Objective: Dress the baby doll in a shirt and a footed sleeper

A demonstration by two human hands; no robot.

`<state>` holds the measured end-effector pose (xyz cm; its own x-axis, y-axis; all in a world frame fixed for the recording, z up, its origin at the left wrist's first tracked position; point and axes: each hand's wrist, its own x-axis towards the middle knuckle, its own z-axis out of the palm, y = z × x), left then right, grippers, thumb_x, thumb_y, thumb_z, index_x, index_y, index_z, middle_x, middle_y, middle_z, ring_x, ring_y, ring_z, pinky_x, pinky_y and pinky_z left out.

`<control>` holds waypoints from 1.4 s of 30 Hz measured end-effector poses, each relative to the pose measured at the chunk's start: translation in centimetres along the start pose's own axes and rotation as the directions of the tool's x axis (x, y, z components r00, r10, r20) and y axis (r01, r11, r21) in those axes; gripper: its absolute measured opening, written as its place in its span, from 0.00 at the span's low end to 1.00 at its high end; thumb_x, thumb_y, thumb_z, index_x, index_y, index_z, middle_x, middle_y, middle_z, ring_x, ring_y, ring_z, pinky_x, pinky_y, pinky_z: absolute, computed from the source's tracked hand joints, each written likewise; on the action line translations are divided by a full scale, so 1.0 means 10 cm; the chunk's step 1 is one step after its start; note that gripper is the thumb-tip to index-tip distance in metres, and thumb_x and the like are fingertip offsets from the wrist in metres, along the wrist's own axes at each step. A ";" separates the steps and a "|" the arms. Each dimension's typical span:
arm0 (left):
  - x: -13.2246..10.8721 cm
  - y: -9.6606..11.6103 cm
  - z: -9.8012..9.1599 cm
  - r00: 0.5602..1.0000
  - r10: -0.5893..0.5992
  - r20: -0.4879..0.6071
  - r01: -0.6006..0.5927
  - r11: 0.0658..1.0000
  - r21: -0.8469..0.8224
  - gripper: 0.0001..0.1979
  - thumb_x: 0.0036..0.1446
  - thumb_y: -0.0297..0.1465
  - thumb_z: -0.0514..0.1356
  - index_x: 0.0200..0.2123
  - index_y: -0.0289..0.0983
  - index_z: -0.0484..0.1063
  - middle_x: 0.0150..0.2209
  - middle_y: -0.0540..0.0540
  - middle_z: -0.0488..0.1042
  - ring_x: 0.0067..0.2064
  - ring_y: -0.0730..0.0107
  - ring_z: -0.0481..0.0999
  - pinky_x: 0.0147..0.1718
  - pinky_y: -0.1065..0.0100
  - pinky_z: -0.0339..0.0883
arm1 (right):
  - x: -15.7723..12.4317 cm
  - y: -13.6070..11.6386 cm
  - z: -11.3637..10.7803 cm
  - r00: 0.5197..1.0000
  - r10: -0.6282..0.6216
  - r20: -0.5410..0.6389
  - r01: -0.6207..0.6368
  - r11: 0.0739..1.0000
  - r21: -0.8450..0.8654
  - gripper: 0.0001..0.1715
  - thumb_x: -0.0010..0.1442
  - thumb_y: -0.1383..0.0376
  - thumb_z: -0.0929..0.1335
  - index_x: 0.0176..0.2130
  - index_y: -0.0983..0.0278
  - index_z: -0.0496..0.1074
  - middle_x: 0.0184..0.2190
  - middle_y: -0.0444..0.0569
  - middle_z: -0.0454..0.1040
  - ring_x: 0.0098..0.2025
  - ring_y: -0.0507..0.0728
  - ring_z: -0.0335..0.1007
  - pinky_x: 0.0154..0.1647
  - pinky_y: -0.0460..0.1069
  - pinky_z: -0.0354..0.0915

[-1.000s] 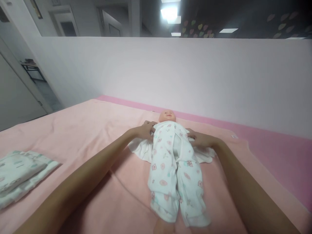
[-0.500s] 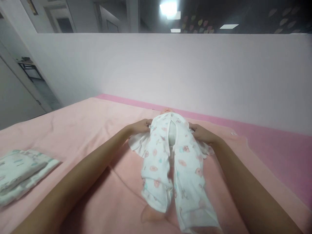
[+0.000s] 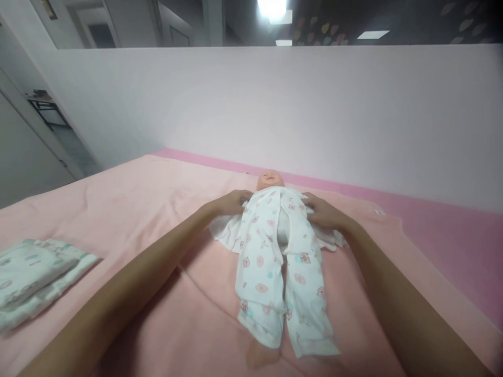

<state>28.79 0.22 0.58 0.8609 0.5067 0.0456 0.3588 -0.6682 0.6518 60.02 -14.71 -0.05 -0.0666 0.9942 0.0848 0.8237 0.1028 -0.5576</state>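
Observation:
A baby doll [image 3: 270, 178] lies on its back, its head toward the wall. White printed baby trousers [image 3: 261, 251] cover its legs and reach up its chest, with an open slit at the crotch showing white beneath. My left hand [image 3: 232, 203] grips the trousers' upper edge on the left side, fingertips partly hidden. On the opposite side my right hand [image 3: 321, 210] has its bent fingers closed on the same edge. A white garment [image 3: 226, 233] spreads out from under the trousers on both sides. One bare foot [image 3: 262, 354] sticks out of the left trouser leg.
Folded printed cloths [image 3: 39, 272] lie at the left on the pink blanket [image 3: 157, 183]. A pink mat [image 3: 451, 246] shows along the back and right. Behind it rises a white wall [image 3: 275, 104] with a window above.
The trousers have dropped lower and lie flatter, the legs shifting right. More of the doll's head shows above the waistband. Both hands stay at the trousers' sides.

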 end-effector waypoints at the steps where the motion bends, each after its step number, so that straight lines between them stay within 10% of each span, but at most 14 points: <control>1: 0.01 -0.02 0.00 1.000 0.005 0.019 -0.005 1.000 0.007 0.24 0.51 0.36 0.66 0.54 0.43 0.78 0.66 0.44 0.69 0.61 0.46 0.74 0.56 0.57 0.72 | 0.00 -0.01 -0.01 1.000 0.012 0.000 -0.012 1.000 0.007 0.25 0.59 0.61 0.69 0.56 0.52 0.78 0.65 0.47 0.65 0.64 0.67 0.65 0.64 0.58 0.62; 18: 0.01 -0.01 0.03 0.992 0.073 -0.101 -0.084 0.990 -0.111 0.25 0.54 0.30 0.58 0.56 0.37 0.76 0.57 0.43 0.78 0.56 0.48 0.76 0.56 0.57 0.70 | -0.02 -0.22 -0.08 0.971 -0.036 -0.237 0.034 0.999 -0.009 0.13 0.57 0.61 0.68 0.44 0.56 0.76 0.56 0.47 0.73 0.55 0.65 0.70 0.53 0.56 0.66; 32: 0.08 0.03 0.16 0.986 0.153 -0.065 -0.133 0.961 0.242 0.14 0.52 0.39 0.64 0.41 0.40 0.75 0.46 0.42 0.78 0.52 0.42 0.72 0.55 0.53 0.62 | -0.03 -0.26 -0.01 0.998 -0.003 -0.065 -0.005 0.993 -0.122 0.34 0.57 0.59 0.71 0.62 0.54 0.67 0.67 0.54 0.59 0.62 0.69 0.64 0.59 0.59 0.66; 42: 0.17 -0.02 0.34 0.950 0.241 -0.197 -0.123 0.873 0.473 0.12 0.56 0.41 0.61 0.32 0.39 0.66 0.37 0.40 0.73 0.45 0.48 0.73 0.48 0.52 0.60 | -0.05 -0.42 0.09 0.966 -0.007 -0.257 -0.037 0.985 -0.167 0.27 0.58 0.57 0.71 0.57 0.54 0.71 0.61 0.56 0.65 0.52 0.71 0.69 0.52 0.60 0.68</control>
<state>31.39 -0.67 -2.06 0.8335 0.4280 0.3493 0.3776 -0.9029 0.2054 56.10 -15.61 1.51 0.0744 0.9515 0.2985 0.9081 0.0591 -0.4146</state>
